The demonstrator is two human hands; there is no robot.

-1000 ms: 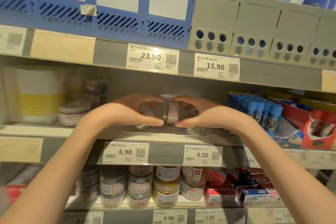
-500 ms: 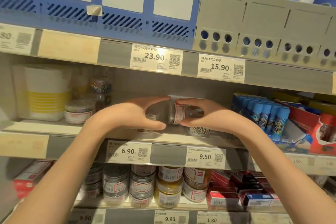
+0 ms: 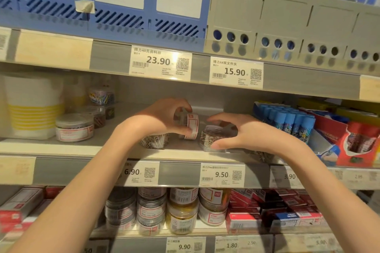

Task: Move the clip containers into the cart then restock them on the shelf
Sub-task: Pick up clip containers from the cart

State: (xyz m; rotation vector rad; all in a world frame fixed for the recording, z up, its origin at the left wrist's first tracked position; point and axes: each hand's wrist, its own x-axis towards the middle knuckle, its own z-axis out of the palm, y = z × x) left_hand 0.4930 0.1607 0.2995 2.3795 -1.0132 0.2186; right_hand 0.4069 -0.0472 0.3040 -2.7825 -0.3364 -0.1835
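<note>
Tilted container [image 3: 190,126] (left hand's [image 3: 162,119] pinch)

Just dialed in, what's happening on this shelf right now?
A person is working the middle shelf of a stationery display. The left hand holds a clear clip tub tipped on its side, above the shelf. The right hand cups another tub standing on the shelf. No cart is in view.

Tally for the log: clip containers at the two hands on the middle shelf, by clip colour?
Silver clips: 1, silver-clip container
Gold clips: 1, gold-clip container, gripped by right hand
Contents unclear: 1, labelled container, gripped by left hand
Total: 3
</note>
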